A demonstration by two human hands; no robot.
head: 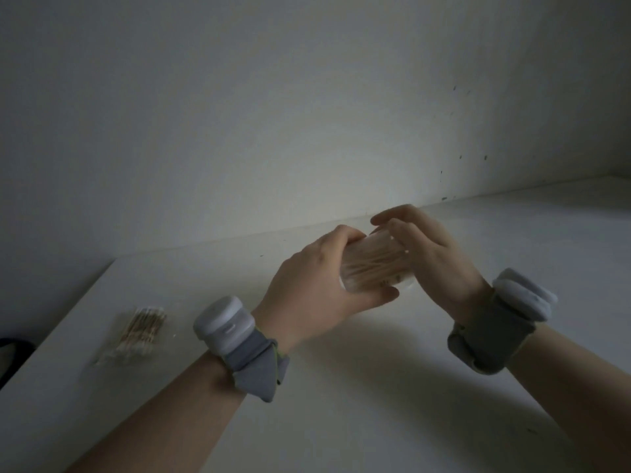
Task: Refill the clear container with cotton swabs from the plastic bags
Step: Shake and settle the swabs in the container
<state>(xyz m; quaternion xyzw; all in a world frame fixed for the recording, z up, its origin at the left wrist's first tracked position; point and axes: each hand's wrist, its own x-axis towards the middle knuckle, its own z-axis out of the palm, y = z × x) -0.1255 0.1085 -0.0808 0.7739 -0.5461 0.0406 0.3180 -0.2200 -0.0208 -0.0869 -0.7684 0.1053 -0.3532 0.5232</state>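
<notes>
Holding one clear container [355, 281], full of cotton swabs [375, 261], on its side above the counter [375, 397], you are using two grips: left grip [314, 285] wrapping its body, right grip [423, 247] cupping its far end. One plastic bag [133, 332] is lying at counter left.

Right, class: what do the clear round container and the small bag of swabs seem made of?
Clear cylindrical container: smooth transparent plastic, possibly glass; tan swab sticks show through its wall. Small bag of swabs: thin clear plastic film, slightly glossy; swabs visible inside.
</notes>
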